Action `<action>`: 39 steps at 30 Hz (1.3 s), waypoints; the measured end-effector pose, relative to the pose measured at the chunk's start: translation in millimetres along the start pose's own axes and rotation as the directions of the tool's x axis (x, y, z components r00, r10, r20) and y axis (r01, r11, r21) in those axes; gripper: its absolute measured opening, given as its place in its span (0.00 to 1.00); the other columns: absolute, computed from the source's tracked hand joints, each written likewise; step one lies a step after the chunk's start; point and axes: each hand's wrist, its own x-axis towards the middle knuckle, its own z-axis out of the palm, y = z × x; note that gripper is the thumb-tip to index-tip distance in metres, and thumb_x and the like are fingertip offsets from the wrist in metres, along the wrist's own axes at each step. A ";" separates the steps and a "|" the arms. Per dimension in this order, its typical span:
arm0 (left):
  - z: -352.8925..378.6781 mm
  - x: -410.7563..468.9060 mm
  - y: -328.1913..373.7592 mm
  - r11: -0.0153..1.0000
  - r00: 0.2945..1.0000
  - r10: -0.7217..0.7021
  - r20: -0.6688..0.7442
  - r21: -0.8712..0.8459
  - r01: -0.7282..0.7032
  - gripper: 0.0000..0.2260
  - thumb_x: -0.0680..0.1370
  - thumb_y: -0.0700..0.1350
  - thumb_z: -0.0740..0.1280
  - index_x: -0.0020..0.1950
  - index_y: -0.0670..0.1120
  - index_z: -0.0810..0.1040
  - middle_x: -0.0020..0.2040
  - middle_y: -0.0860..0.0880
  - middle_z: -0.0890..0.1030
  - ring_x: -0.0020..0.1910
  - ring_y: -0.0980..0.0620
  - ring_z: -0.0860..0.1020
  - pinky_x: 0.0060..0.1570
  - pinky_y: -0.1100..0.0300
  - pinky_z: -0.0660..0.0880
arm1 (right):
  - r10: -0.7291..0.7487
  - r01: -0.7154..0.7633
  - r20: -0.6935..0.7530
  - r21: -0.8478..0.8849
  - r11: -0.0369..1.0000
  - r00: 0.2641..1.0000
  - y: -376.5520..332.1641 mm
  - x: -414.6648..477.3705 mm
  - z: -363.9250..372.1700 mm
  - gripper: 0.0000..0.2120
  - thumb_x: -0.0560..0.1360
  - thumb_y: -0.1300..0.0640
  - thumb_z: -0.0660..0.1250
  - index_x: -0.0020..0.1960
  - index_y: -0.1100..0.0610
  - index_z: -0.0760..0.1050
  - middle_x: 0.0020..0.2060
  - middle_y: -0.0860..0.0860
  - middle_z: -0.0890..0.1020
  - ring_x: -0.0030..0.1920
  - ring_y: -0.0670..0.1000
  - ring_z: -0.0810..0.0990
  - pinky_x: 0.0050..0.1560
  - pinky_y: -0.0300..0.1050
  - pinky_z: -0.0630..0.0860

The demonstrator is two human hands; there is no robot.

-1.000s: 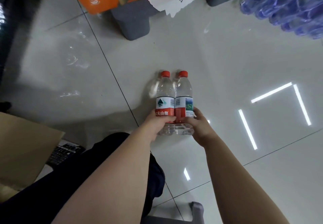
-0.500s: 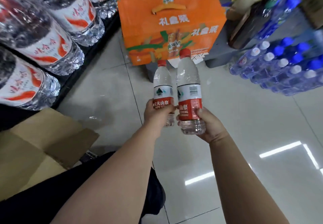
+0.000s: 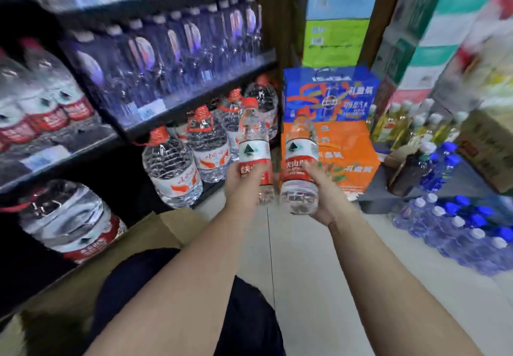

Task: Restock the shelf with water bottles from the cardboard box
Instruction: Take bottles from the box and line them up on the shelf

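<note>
Moved since earlier: both bottles have come up from low over the floor and now stand against the shelving; the view has swung up, so the shelf rows fill the upper left of the frame, where half a second ago only big jugs showed at that edge.
Left hand (image 3: pixel 244 186): curled round the red label band of the left bottle (image 3: pixel 254 144), which is upright, red cap up.
Right hand (image 3: pixel 324 194): gripping the lower half of the right bottle (image 3: pixel 301 147), upright and just beside the other, a narrow gap between them.
Bottles' place: centre of the frame, in the air, in front of the large jugs (image 3: pixel 172 167) on the bottom tier, not yet on any shelf (image 3: pixel 194 100).
Cardboard box (image 3: pixel 166 230): lower left, a tan flap beside the person's knee.
Risk, knock: pushing a bottle into a crowded row could likely topple its neighbours, since the rows look packed.
Risk, slip: each grip sits low on a smooth bottle, so a tilt on the reach could let the top swing or the bottle slide.
Risk, wrong tier: blur hides which row matches these labels.
</note>
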 end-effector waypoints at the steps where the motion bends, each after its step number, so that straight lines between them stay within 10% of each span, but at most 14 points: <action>1: -10.8 -6.7 14.6 0.999 0.999 0.038 -0.012 -0.028 -0.039 0.17 0.67 0.45 0.77 0.54 0.49 0.79 0.44 0.46 0.84 0.36 0.52 0.83 0.34 0.60 0.81 | 0.007 -0.008 0.041 0.019 1.000 0.999 -2.5 -2.1 21.7 0.43 0.40 0.44 0.84 0.50 0.62 0.78 0.38 0.57 0.85 0.35 0.53 0.85 0.34 0.44 0.81; 4: -51.4 -24.2 52.7 0.991 0.991 0.132 -0.032 -0.025 -0.132 0.19 0.70 0.42 0.76 0.58 0.46 0.76 0.49 0.47 0.84 0.39 0.57 0.81 0.36 0.67 0.78 | -0.023 0.017 0.108 0.061 0.998 0.994 -8.5 -9.1 80.5 0.34 0.52 0.50 0.82 0.54 0.62 0.77 0.42 0.60 0.84 0.39 0.56 0.84 0.39 0.48 0.81; 8: -112.2 -45.0 96.7 0.968 0.966 0.244 -0.087 -0.038 -0.248 0.24 0.68 0.44 0.78 0.60 0.49 0.73 0.55 0.49 0.81 0.51 0.50 0.82 0.49 0.52 0.79 | -0.026 0.039 0.161 -0.076 0.996 0.987 -15.4 -24.4 140.3 0.09 0.76 0.60 0.58 0.51 0.63 0.73 0.34 0.58 0.84 0.32 0.54 0.84 0.33 0.46 0.81; 14: -200.7 -72.5 142.0 0.945 0.926 0.315 -0.208 -0.027 -0.327 0.33 0.64 0.53 0.79 0.65 0.53 0.70 0.63 0.52 0.77 0.59 0.51 0.77 0.56 0.46 0.77 | 0.010 0.092 0.311 -0.313 0.945 0.950 1.6 -25.7 222.7 0.19 0.66 0.53 0.71 0.54 0.60 0.75 0.38 0.57 0.85 0.36 0.54 0.84 0.40 0.49 0.82; 21: -292.3 -82.6 149.8 0.929 0.871 0.294 -0.394 -0.098 -0.358 0.23 0.70 0.43 0.77 0.60 0.48 0.70 0.53 0.51 0.79 0.48 0.55 0.79 0.40 0.61 0.74 | 0.117 0.034 0.360 -0.388 0.921 0.926 60.7 -6.2 309.5 0.32 0.62 0.48 0.76 0.60 0.65 0.76 0.48 0.63 0.83 0.39 0.58 0.83 0.43 0.51 0.79; 32: -384.1 4.7 140.7 0.948 0.853 0.183 -0.488 -0.142 -0.284 0.29 0.67 0.46 0.80 0.64 0.48 0.71 0.55 0.50 0.82 0.52 0.50 0.82 0.57 0.45 0.78 | 0.263 -0.188 0.298 -0.259 0.947 0.918 127.4 110.2 367.5 0.13 0.71 0.53 0.69 0.51 0.60 0.77 0.38 0.59 0.84 0.34 0.55 0.84 0.38 0.49 0.79; 39: -395.1 87.4 178.1 0.945 0.893 0.145 -0.427 -0.207 -0.253 0.22 0.69 0.39 0.77 0.60 0.47 0.74 0.53 0.48 0.84 0.49 0.48 0.84 0.44 0.53 0.80 | 0.280 -0.210 0.301 -0.244 0.947 0.912 123.7 186.3 426.4 0.17 0.71 0.55 0.70 0.55 0.64 0.77 0.39 0.59 0.85 0.34 0.55 0.84 0.35 0.48 0.81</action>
